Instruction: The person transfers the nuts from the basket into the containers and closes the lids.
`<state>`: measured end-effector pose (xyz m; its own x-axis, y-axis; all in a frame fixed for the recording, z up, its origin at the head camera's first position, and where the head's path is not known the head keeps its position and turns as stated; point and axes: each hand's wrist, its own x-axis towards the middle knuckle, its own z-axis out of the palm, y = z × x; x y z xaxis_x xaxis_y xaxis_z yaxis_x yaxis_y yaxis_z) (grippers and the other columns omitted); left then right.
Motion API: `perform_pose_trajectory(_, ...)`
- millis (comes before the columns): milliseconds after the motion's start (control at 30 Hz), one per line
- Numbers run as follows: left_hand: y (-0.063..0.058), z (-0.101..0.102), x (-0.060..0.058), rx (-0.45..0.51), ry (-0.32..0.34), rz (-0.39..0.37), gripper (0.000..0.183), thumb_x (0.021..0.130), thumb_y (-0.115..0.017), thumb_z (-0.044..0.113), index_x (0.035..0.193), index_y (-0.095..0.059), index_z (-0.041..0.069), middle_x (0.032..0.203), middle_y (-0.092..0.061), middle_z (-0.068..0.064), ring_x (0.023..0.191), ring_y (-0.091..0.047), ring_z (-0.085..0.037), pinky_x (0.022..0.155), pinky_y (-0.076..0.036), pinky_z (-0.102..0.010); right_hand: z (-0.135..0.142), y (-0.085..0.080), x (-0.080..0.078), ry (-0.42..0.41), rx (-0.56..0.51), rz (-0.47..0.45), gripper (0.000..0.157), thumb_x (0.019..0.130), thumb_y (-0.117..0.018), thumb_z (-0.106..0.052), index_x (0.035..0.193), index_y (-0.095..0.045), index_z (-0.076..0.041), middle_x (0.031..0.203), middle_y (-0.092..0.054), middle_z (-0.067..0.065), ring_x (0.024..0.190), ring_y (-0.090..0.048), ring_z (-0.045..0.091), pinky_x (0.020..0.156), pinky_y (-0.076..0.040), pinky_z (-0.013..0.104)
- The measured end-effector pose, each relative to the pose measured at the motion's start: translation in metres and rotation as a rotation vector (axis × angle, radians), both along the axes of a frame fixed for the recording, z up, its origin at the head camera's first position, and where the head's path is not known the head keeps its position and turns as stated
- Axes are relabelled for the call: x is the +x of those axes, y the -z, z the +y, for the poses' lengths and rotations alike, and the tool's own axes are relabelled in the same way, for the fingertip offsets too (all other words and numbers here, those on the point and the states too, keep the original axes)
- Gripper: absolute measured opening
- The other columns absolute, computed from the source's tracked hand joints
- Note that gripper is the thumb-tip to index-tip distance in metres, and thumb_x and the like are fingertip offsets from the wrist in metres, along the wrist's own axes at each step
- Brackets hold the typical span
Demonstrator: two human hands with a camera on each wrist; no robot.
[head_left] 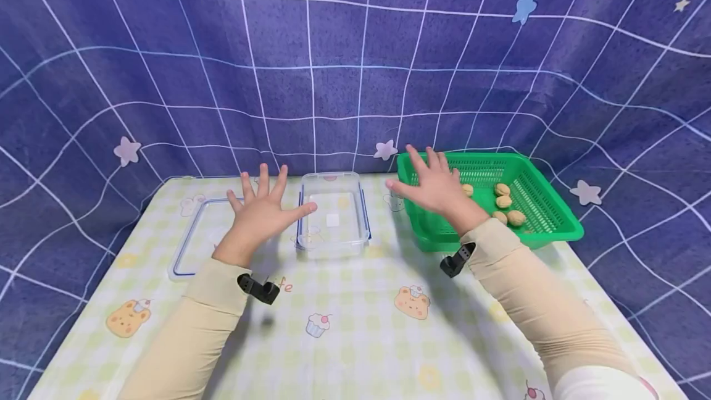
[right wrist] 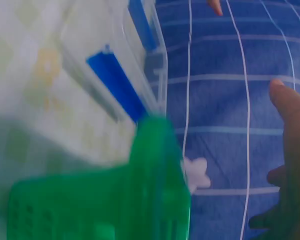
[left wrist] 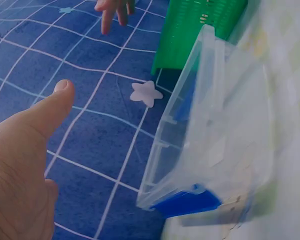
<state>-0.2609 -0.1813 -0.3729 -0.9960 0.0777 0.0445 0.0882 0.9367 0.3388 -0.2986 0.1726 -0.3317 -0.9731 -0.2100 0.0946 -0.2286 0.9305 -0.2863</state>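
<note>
My left hand (head_left: 258, 218) is raised with fingers spread and holds nothing, between a clear lid and a clear plastic container. The lid (head_left: 191, 245), edged in blue, lies flat on the table, partly hidden behind that hand and sleeve. The container (head_left: 333, 221) stands uncovered with blue clips along its sides. Over the left part of a green basket (head_left: 555, 218) I hold my right hand (head_left: 436, 187), its fingers spread too and gripping nothing. Several walnuts (head_left: 516, 218) lie in the basket, one of them (head_left: 468, 190) close beside the right hand's fingers.
A pale checked cloth with bears and cupcakes covers the table (head_left: 355, 350). Behind it hangs a blue curtain (head_left: 333, 91) with white grid lines and stars. Each wrist carries a black strap with a camera, such as the left one (head_left: 258, 289).
</note>
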Motion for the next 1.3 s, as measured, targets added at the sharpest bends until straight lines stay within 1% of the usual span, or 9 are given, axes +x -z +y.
perform_pose_trajectory(167,0.017,0.007,-0.003,0.048,0.028,-0.011,0.116,0.079,-0.036,0.094,0.162,0.012,0.027,0.164,0.027,-0.012,0.142,0.035,-0.044,0.105,0.020,-0.077,0.030,-0.004,-0.010,-0.017,-0.071,0.057,0.101,0.090,-0.047,-0.077,0.165,-0.008,-0.022,0.164,-0.015,0.028,0.150,-0.014,0.049,0.113,-0.021,0.072)
perform_pose_trajectory(267,0.029,0.012,-0.004,0.081,0.040,-0.010,0.118,0.079,-0.039,0.093,0.162,0.012,0.027,0.165,0.024,-0.013,0.145,0.031,-0.044,0.109,0.015,-0.076,0.046,-0.004,-0.017,-0.019,-0.118,0.072,0.100,0.092,-0.050,-0.073,0.165,-0.009,-0.017,0.163,-0.019,0.029,0.148,-0.022,0.048,0.113,-0.027,0.069)
perform_pose_trajectory(467,0.056,0.017,-0.005,0.152,0.103,0.001,0.122,0.082,-0.050,0.086,0.162,0.012,0.017,0.166,0.018,-0.017,0.151,0.018,-0.043,0.116,0.003,-0.071,0.072,-0.003,-0.028,0.044,-0.248,0.011,0.100,0.094,-0.053,-0.069,0.165,-0.006,-0.017,0.165,-0.018,0.024,0.149,-0.021,0.046,0.114,-0.025,0.067)
perform_pose_trajectory(600,0.070,0.019,-0.005,0.188,0.146,-0.001,0.127,0.081,-0.059,0.080,0.162,0.010,0.011,0.167,0.016,-0.018,0.153,0.012,-0.041,0.119,-0.006,-0.067,0.086,-0.002,-0.035,0.088,-0.346,-0.016,0.098,0.095,-0.057,-0.062,0.164,-0.007,-0.014,0.165,-0.020,0.024,0.149,-0.024,0.046,0.115,-0.025,0.065)
perform_pose_trajectory(833,0.079,0.022,-0.008,0.188,0.176,0.001,0.137,0.075,-0.069,0.078,0.161,0.005,0.002,0.168,0.012,-0.018,0.154,0.006,-0.039,0.121,-0.008,-0.062,0.106,0.005,-0.053,0.151,-0.509,-0.013,0.094,0.097,-0.062,-0.054,0.163,-0.012,-0.010,0.159,-0.031,0.027,0.143,-0.035,0.047,0.114,-0.031,0.060)
perform_pose_trajectory(967,0.079,0.021,-0.007,0.195,0.186,0.012,0.138,0.073,-0.073,0.075,0.161,0.001,-0.002,0.168,0.007,-0.018,0.155,0.002,-0.037,0.121,-0.009,-0.061,0.114,0.010,-0.063,0.149,-0.579,-0.043,0.094,0.095,-0.065,-0.052,0.163,-0.015,-0.010,0.159,-0.031,0.026,0.144,-0.034,0.044,0.115,-0.031,0.060)
perform_pose_trajectory(1067,0.080,0.021,-0.006,0.177,0.189,0.026,0.136,0.074,-0.074,0.073,0.161,-0.002,-0.002,0.168,0.005,-0.017,0.155,0.000,-0.036,0.121,-0.010,-0.061,0.120,0.014,-0.069,0.140,-0.625,-0.072,0.093,0.095,-0.067,-0.048,0.163,-0.016,-0.011,0.160,-0.031,0.025,0.145,-0.033,0.043,0.115,-0.031,0.059)
perform_pose_trajectory(1167,0.081,0.021,-0.004,0.145,0.188,0.039,0.134,0.075,-0.073,0.073,0.161,-0.003,-0.001,0.169,0.003,-0.017,0.155,0.002,-0.034,0.121,-0.002,-0.061,0.124,0.018,-0.075,0.138,-0.651,-0.094,0.091,0.096,-0.068,-0.044,0.163,-0.017,-0.009,0.159,-0.031,0.026,0.145,-0.032,0.044,0.116,-0.031,0.058)
perform_pose_trajectory(1300,0.081,0.020,-0.004,0.099,0.182,0.053,0.133,0.074,-0.072,0.075,0.162,-0.004,0.001,0.169,0.001,-0.014,0.155,0.008,-0.030,0.119,0.015,-0.058,0.125,0.024,-0.079,0.144,-0.663,-0.108,0.090,0.096,-0.069,-0.039,0.161,-0.018,-0.003,0.158,-0.031,0.029,0.144,-0.031,0.047,0.117,-0.029,0.058)
